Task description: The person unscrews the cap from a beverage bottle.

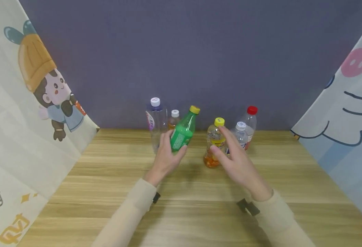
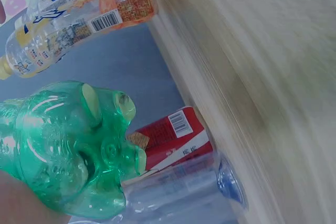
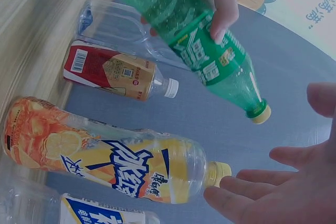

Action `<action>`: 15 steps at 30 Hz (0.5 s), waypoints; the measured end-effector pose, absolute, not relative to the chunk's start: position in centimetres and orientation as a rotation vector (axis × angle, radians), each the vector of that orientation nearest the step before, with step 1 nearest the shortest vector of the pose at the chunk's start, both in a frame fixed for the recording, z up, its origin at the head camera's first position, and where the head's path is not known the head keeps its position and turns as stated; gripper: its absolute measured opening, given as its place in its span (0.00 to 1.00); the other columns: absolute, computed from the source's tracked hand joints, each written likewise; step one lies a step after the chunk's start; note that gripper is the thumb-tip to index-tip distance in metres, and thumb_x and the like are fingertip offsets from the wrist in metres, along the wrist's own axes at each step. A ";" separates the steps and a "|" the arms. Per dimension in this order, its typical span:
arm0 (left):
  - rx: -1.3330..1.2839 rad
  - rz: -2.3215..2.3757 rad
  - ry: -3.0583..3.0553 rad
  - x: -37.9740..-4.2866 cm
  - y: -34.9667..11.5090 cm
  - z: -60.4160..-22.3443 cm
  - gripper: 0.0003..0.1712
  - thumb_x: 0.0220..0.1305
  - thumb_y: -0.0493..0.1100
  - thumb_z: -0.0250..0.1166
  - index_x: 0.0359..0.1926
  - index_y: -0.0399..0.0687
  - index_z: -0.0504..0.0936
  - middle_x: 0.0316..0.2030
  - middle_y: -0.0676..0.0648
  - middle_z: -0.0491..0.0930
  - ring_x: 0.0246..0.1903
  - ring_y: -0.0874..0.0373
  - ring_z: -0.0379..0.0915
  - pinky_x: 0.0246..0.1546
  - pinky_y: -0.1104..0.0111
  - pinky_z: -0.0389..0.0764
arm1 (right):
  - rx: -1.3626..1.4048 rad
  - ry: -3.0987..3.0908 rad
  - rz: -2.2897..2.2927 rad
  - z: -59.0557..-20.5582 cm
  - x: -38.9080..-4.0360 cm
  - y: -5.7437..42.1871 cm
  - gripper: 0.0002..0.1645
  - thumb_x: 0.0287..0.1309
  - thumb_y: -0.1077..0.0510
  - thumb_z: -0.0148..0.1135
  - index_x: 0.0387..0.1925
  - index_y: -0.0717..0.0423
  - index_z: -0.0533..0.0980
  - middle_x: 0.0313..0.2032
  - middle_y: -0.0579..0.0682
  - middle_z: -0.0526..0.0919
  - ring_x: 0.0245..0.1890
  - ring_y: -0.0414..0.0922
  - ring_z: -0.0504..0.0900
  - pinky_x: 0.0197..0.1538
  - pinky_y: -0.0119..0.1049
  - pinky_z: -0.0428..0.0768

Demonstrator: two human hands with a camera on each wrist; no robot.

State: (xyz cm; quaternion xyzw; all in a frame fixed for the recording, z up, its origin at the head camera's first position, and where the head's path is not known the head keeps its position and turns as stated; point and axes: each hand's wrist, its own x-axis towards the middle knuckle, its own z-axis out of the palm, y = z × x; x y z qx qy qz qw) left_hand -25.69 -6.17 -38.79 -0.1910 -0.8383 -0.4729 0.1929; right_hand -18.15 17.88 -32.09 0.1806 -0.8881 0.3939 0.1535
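Observation:
My left hand (image 1: 165, 159) grips a green plastic bottle (image 1: 183, 133) with a yellow cap, fingers and thumb around its label. The bottle leans, cap up and to the right; its lobed base (image 2: 107, 153) shows in the left wrist view, raised off the table. My right hand (image 1: 237, 166) has its fingers spread and slightly bent beside an upright iced tea bottle (image 3: 142, 161) with a yellow cap and an orange-and-yellow label. In the right wrist view the fingertips (image 3: 214, 196) lie right at that cap.
Left of the green bottle stand a tall clear bottle (image 1: 159, 125) and a small red-and-tan labelled bottle (image 3: 110, 69), both white-capped. On the right are a white-capped bottle (image 1: 241, 134) and a red-capped one (image 1: 251, 120). A dark backdrop (image 1: 181, 61) closes the wooden table's (image 1: 184, 212) far edge.

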 end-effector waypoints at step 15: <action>-0.597 -1.138 -2.399 -24.1 -7.5 -38.3 0.50 0.46 0.63 0.81 0.63 0.44 0.70 0.43 0.48 0.78 0.38 0.55 0.76 0.34 0.61 0.81 | 0.512 -2.553 1.135 -31.8 -18.3 17.7 0.41 0.75 0.42 0.52 0.80 0.51 0.52 0.76 0.57 0.59 0.72 0.59 0.63 0.69 0.68 0.60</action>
